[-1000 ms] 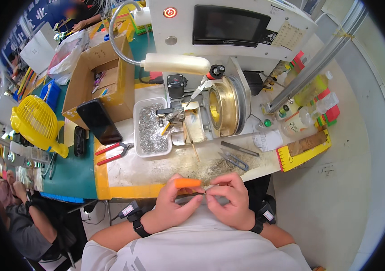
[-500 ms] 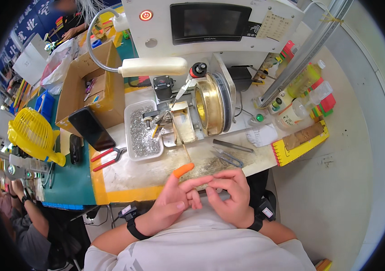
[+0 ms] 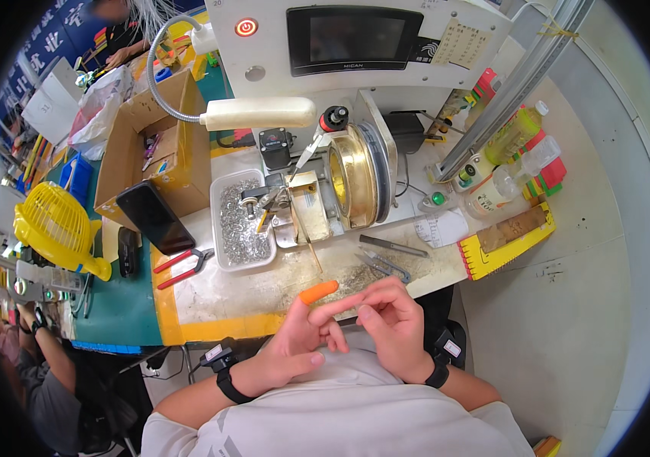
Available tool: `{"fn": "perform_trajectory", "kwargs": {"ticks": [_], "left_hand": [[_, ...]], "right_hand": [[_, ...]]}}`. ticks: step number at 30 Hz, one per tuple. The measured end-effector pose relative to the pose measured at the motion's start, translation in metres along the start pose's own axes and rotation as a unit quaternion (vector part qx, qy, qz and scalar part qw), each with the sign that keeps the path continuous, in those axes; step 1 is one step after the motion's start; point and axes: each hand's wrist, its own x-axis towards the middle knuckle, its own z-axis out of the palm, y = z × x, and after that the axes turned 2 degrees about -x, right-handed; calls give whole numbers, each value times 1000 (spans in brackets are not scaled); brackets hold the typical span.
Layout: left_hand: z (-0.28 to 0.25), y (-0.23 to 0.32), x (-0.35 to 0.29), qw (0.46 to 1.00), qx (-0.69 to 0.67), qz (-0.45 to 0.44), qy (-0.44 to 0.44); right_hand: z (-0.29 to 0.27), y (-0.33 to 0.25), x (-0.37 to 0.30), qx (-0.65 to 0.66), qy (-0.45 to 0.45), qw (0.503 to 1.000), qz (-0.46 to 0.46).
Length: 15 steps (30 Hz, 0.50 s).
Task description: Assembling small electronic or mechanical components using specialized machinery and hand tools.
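My left hand [image 3: 300, 333] is held up in front of my white shirt. On its index finger sits an orange finger cot [image 3: 319, 292]. The middle finger stretches toward the right; the ring and little fingers curl. My right hand [image 3: 395, 333] pinches the tip of that middle finger between thumb and fingers. Anything small inside the pinch cannot be made out. Beyond the hands, a thin copper-coloured strip [image 3: 307, 238] slants down from the machine's brass-coloured wheel mount [image 3: 352, 179]. Thread snips [image 3: 383, 266] and tweezers [image 3: 393, 245] lie on the bench just past my right hand.
A white tray [image 3: 217, 238] of small metal pieces stands left of the machine. Red-handled pliers [image 3: 185, 269], a black phone [image 3: 155, 217], a cardboard box [image 3: 188, 171] and a yellow fan [image 3: 54, 228] are further left. Bottles [image 3: 493, 190] and a yellow pad [image 3: 531, 242] stand right.
Both hands stay together. The left index finger with the orange cot has tipped to the right, and the right fingers have shifted slightly along the left middle finger.
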Motion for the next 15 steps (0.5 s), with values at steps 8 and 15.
{"fn": "perform_trajectory", "kwargs": {"ticks": [8, 15], "left_hand": [[-5, -3, -1, 998, 60, 12, 0], [-8, -3, 1, 999, -49, 10, -11]], "right_hand": [[-4, -6, 3, -147, -11, 987, -65], [-2, -18, 8, -362, 16, 911, -196]]}}
